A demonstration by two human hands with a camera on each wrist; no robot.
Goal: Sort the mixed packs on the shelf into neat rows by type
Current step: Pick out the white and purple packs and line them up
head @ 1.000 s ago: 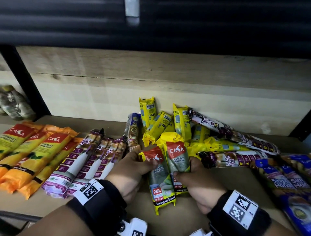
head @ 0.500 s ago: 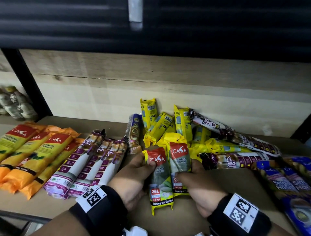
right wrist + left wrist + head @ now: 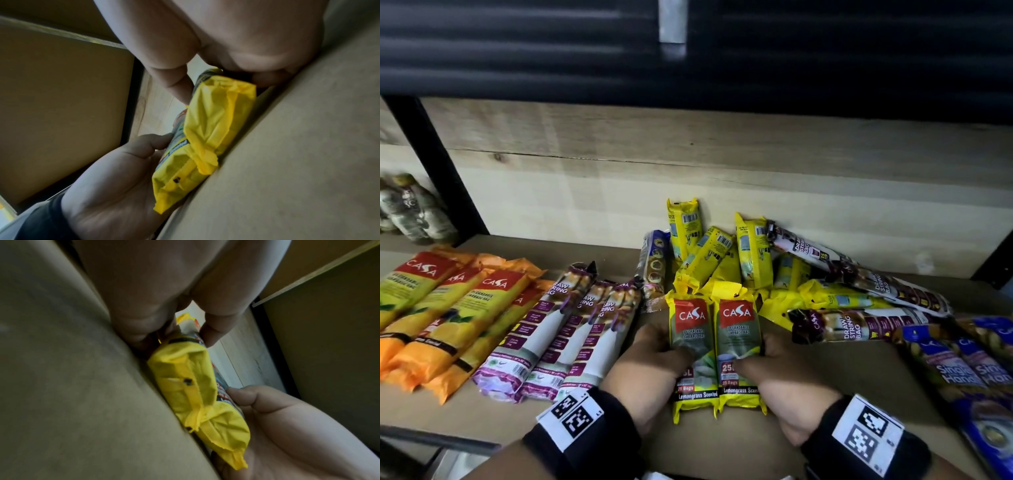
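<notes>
Two yellow CASA lemongrass packs lie side by side on the wooden shelf (image 3: pixel 842 370), front ends level. My left hand (image 3: pixel 667 356) grips the left pack (image 3: pixel 693 337) with its thumb over the face. The right pack (image 3: pixel 738 329) is gripped the same way by my right hand (image 3: pixel 763 363). The left wrist view shows the left fingers (image 3: pixel 213 331) curled on the packs' yellow ends (image 3: pixel 185 382). In the right wrist view the right fingers (image 3: pixel 174 84) press the yellow end (image 3: pixel 213 120). Behind the packs stands a mixed heap of yellow packs (image 3: pixel 709 253).
A row of orange CASA packs (image 3: pixel 448 318) lies at the left, then a row of purple draw-string packs (image 3: pixel 571 329). More draw-string packs (image 3: pixel 859 322) cross the heap at the right. Blue single-handle packs (image 3: pixel 962 370) lie at the far right. Bottles (image 3: pixel 410 212) stand beyond the black post.
The two lemongrass packs were angled apart with uneven ends; now they lie parallel, pressed together with their ends level. Both hands have stayed on them.
</notes>
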